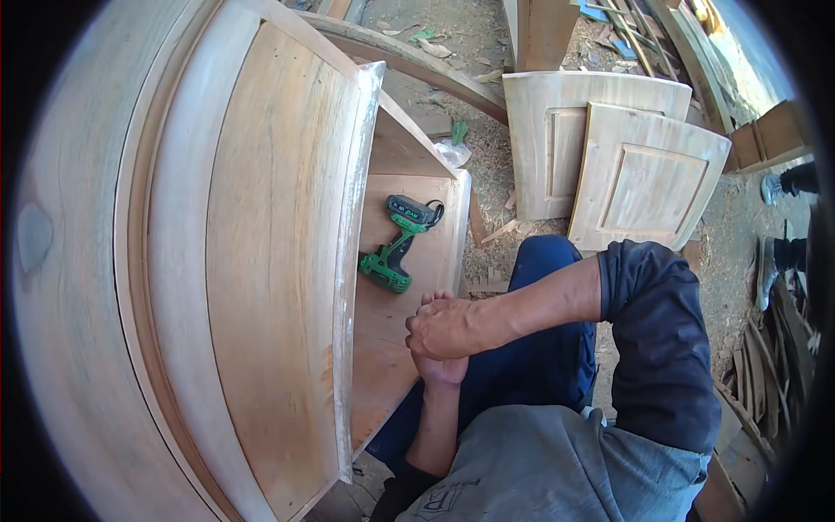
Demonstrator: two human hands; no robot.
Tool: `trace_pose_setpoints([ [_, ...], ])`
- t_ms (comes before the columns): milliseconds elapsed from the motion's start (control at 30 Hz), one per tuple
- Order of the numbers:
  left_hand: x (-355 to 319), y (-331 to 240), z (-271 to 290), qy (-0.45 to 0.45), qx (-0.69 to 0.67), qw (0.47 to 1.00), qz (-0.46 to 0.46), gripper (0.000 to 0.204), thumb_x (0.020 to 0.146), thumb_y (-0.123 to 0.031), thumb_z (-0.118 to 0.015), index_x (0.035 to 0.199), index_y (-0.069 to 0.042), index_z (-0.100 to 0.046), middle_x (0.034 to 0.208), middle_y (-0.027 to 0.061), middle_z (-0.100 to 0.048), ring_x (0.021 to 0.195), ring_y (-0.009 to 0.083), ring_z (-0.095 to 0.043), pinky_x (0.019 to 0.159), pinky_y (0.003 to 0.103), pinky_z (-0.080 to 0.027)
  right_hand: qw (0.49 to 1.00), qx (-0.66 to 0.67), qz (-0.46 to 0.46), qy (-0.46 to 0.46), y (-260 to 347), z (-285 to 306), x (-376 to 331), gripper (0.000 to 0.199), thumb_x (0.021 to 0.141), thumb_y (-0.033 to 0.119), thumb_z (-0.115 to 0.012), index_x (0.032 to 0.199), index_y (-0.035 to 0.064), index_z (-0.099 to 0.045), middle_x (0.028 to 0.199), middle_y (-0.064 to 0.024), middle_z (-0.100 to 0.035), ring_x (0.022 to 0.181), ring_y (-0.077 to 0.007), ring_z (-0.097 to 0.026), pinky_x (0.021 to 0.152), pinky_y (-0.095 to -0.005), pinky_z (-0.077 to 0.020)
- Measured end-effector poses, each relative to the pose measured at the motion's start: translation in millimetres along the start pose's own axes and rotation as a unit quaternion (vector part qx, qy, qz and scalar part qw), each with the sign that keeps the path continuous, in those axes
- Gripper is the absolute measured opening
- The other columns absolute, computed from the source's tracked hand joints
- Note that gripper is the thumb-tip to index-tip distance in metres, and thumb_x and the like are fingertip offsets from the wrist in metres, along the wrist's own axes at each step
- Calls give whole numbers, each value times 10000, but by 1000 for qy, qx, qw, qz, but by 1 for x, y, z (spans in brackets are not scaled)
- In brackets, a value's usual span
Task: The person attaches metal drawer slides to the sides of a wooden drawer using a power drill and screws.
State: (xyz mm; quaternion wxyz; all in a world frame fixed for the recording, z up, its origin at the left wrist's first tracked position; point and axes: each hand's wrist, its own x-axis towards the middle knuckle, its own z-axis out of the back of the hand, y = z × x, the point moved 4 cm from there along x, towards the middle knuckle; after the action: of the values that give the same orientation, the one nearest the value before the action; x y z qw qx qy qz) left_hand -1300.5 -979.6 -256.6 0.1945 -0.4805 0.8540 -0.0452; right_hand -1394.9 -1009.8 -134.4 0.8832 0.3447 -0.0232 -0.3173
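Observation:
My right hand (444, 329) is closed, knuckles up, and lies over my left hand (441, 369) in front of my body. My left hand is underneath, its fingers mostly covered by the right. Whatever they hold between them, if anything, is hidden. Just beyond the hands, a green and black cordless drill (402, 235) lies on its side, untouched, on the inner board of a wooden cabinet (383, 370). To the left stands the cabinet's large curved wooden face (270, 261), with a pale edge strip facing my hands.
Two pale panelled wooden doors (652, 174) lean against a wooden post (544, 35) at the back right. A curved wooden beam (409, 59) crosses behind the cabinet. Scrap wood (770, 374) lies at right, near another person's shoes (767, 271). Shavings litter the ground.

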Motion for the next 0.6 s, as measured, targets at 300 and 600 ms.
trace_pose_setpoints([
  [300,-46,-24,-36,-82,-10,995,48,294,1099,-318,-442,1038,-72,-592,690,-23,-353,588,92,-342,561,256,-338,968,-153,-90,-178,-154,31,58,366,831,104,-619,1186,14,-639,1156,-167,-648,1032,-331,-644,879,-419,-545],
  [600,-133,-40,-95,-47,256,948,182,255,1100,-281,-445,1160,-64,-567,661,-65,-325,540,55,-315,470,222,-293,975,-175,-136,12,-198,-43,143,599,1004,371,-470,1560,164,-390,1652,-108,-304,1531,-343,-242,1243,-530,-171],
])
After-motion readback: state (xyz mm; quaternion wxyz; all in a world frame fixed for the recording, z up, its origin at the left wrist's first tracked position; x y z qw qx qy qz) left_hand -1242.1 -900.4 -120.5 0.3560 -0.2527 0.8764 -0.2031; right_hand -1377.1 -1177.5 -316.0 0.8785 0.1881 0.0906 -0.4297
